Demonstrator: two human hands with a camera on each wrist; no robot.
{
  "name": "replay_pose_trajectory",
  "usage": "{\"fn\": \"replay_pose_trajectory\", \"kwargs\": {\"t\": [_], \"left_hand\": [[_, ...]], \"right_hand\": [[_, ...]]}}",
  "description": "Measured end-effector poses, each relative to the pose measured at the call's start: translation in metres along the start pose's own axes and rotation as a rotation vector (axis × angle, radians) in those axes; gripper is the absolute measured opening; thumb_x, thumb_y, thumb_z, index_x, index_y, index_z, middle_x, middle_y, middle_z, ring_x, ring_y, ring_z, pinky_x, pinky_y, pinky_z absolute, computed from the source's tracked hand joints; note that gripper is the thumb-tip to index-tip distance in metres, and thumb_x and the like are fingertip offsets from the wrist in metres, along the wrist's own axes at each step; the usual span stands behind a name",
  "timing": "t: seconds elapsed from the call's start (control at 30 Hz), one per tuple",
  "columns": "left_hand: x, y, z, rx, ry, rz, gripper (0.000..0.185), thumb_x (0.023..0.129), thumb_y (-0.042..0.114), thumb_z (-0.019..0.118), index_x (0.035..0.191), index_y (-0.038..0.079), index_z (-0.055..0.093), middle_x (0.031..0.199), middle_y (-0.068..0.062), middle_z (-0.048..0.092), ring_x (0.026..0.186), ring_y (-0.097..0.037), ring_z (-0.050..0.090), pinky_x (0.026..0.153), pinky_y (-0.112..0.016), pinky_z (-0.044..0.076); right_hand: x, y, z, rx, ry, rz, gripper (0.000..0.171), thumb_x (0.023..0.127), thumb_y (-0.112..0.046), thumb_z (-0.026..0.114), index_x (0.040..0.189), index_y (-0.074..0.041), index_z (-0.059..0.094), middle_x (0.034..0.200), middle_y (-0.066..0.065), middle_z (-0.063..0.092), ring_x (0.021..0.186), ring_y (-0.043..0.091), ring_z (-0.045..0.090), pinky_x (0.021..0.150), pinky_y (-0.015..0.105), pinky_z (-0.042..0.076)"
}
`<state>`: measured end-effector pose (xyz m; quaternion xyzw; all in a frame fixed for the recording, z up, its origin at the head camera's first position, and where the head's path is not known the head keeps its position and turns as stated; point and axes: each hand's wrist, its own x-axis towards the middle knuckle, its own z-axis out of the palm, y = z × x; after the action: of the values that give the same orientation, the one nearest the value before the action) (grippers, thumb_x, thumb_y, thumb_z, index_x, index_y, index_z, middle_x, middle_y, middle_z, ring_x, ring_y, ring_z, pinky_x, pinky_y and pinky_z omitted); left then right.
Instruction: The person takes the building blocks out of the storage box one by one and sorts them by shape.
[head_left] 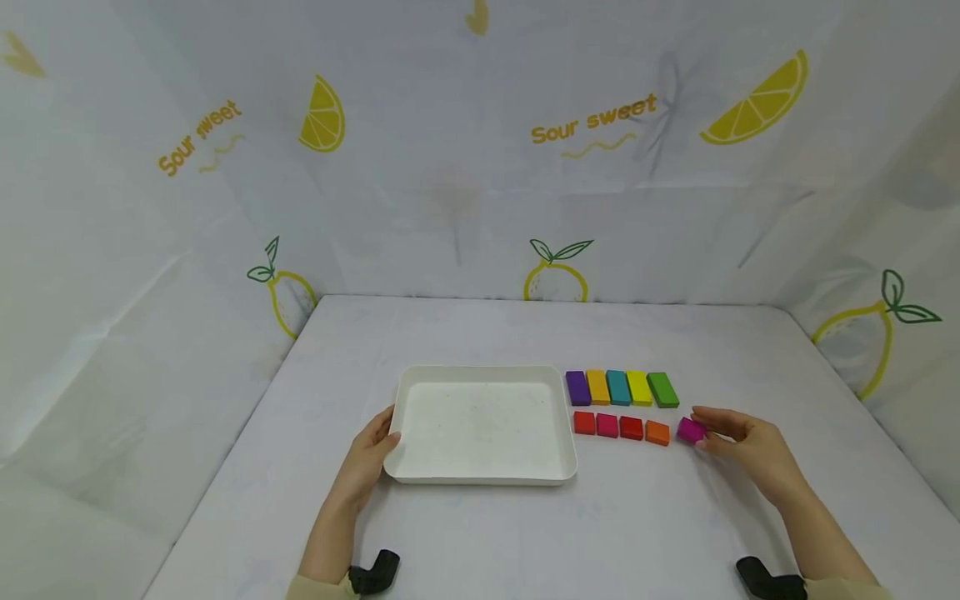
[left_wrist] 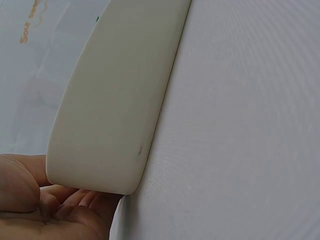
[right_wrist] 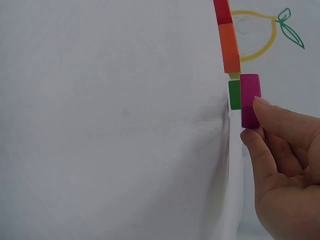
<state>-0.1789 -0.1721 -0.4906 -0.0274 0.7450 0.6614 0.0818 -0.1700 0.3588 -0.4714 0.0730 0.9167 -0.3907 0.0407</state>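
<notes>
My left hand (head_left: 367,454) holds the left side of a shallow white tray (head_left: 480,480), thumb at the rim and fingers along the outer wall. In the left wrist view the tray's wall (left_wrist: 115,100) stands on the white surface, and the fingers reach its lower corner. Between thumb and fingertips, my right hand (head_left: 753,454) pinches a magenta block (head_left: 691,430), just right of an orange block (head_left: 657,432). The right wrist view shows that magenta block (right_wrist: 250,100) upright, overlapping a green block (right_wrist: 234,95) behind it.
Right of the tray, a back row runs from a purple block (head_left: 577,388) to the green block (head_left: 663,389). A front row starts with a red block (head_left: 584,422) and ends at the orange one. A lemon-print sheet (head_left: 420,225) hangs behind the white-covered table (head_left: 480,542).
</notes>
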Motion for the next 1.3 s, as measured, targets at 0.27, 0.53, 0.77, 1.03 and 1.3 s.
{"fn": "replay_pose_trajectory", "kwargs": {"t": [0.27, 0.53, 0.77, 1.03, 1.3], "left_hand": [[-0.0002, 0.0002, -0.0001, 0.005, 0.007, -0.007, 0.058, 0.103, 0.007, 0.044, 0.155, -0.003, 0.02, 0.163, -0.026, 0.02, 0.153, -0.041, 0.017, 0.125, -0.052, 0.021], [0.0003, -0.0022, -0.0005, 0.009, 0.004, 0.005, 0.057, 0.103, 0.006, 0.043, 0.155, -0.003, 0.021, 0.162, -0.026, 0.022, 0.153, -0.041, 0.018, 0.124, -0.052, 0.022], [0.0004, -0.002, -0.0002, 0.013, 0.005, 0.003, 0.057, 0.103, 0.006, 0.043, 0.155, -0.002, 0.021, 0.163, -0.025, 0.022, 0.153, -0.04, 0.019, 0.124, -0.052, 0.022], [-0.0001, -0.0012, -0.0002, 0.004, 0.002, 0.0, 0.058, 0.103, 0.007, 0.044, 0.155, -0.002, 0.02, 0.163, -0.026, 0.021, 0.153, -0.04, 0.018, 0.125, -0.052, 0.022], [-0.0007, -0.0022, -0.0008, 0.01, -0.002, 0.001, 0.058, 0.103, 0.008, 0.044, 0.155, -0.001, 0.02, 0.163, -0.026, 0.021, 0.153, -0.041, 0.018, 0.124, -0.053, 0.022]], "right_hand": [[0.0041, 0.0065, 0.0037, 0.016, -0.05, 0.021, 0.063, 0.089, -0.028, 0.072, 0.143, -0.005, 0.05, 0.145, 0.026, 0.052, 0.128, 0.04, 0.049, 0.073, 0.003, 0.047], [0.0065, 0.0041, 0.0022, 0.005, -0.07, -0.026, 0.061, 0.088, -0.028, 0.074, 0.141, -0.005, 0.053, 0.144, 0.026, 0.052, 0.111, 0.017, 0.068, 0.081, 0.016, 0.059], [0.0066, 0.0043, 0.0004, 0.023, -0.089, -0.044, 0.061, 0.087, -0.023, 0.075, 0.14, -0.003, 0.053, 0.144, 0.026, 0.052, 0.1, -0.01, 0.062, 0.08, 0.014, 0.058], [0.0066, 0.0069, 0.0019, 0.058, -0.105, -0.065, 0.06, 0.087, -0.02, 0.074, 0.14, -0.002, 0.053, 0.144, 0.026, 0.052, 0.092, -0.029, 0.044, 0.08, 0.009, 0.055], [0.0046, 0.0038, 0.0018, 0.047, -0.102, -0.07, 0.059, 0.087, -0.02, 0.074, 0.14, -0.001, 0.053, 0.144, 0.027, 0.052, 0.091, -0.03, 0.043, 0.079, 0.007, 0.054]]}}
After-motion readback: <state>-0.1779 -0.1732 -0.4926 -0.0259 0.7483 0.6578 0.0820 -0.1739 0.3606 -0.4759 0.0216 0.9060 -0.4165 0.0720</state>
